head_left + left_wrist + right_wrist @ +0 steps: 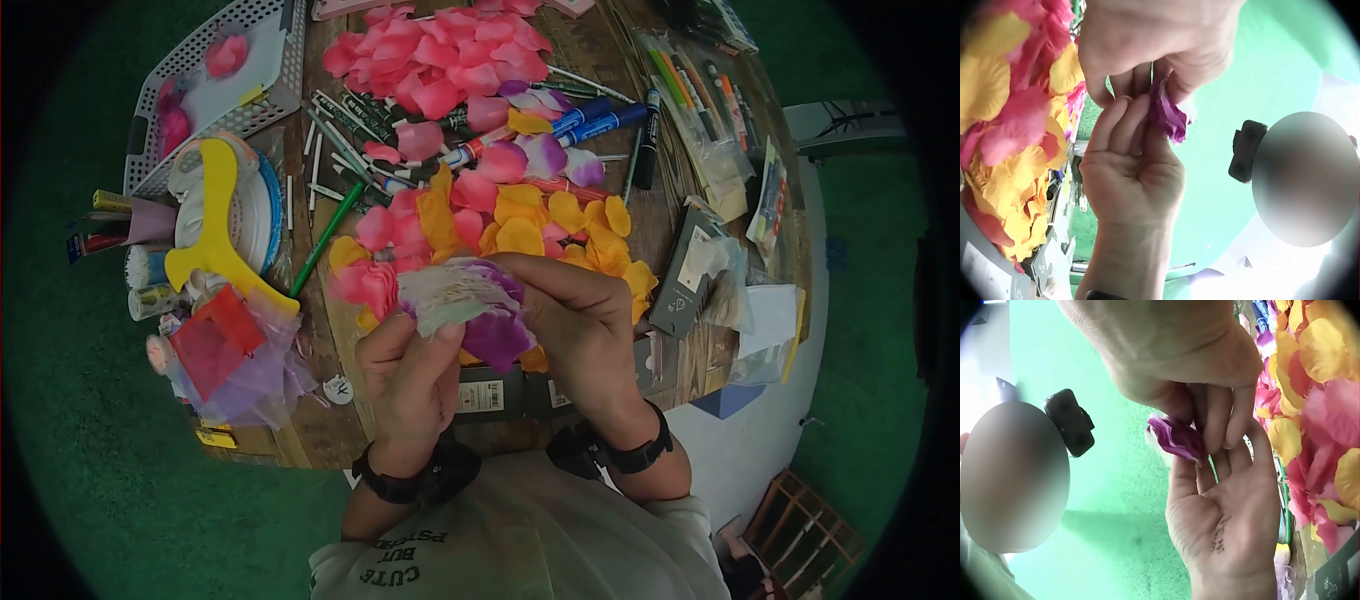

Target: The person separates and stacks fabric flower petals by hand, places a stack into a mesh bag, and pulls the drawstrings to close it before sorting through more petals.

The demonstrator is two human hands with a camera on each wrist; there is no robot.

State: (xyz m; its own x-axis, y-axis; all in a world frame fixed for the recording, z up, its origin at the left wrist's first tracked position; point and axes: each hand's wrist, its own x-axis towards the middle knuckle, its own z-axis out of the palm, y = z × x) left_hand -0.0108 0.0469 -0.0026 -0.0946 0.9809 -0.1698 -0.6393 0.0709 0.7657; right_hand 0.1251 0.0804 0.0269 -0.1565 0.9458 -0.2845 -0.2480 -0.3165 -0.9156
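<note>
A stack of purple and white fabric petals [465, 295] is held up between the two hands, above the table's near edge, its thin edges fanned out. My left hand [407, 375] pinches the left end, its thumb lying against the whitish side. At the other end, my right hand [588, 325] grips the stack between its thumb and fingers. Both wrist views show the purple petals [1169, 115] bunched at the fingertips, where the hands meet. Part of the stack is hidden behind the fingers. Yellow petals [605, 250] lie just beyond the right hand.
Pink petals [440, 60] are heaped at the back among many pens. A white basket [290, 60] stands back left. Nearer are a yellow three-armed piece [215, 235] and a red mesh pouch [215, 340]. Bagged pens [690, 85] and a dark box [683, 290] lie right.
</note>
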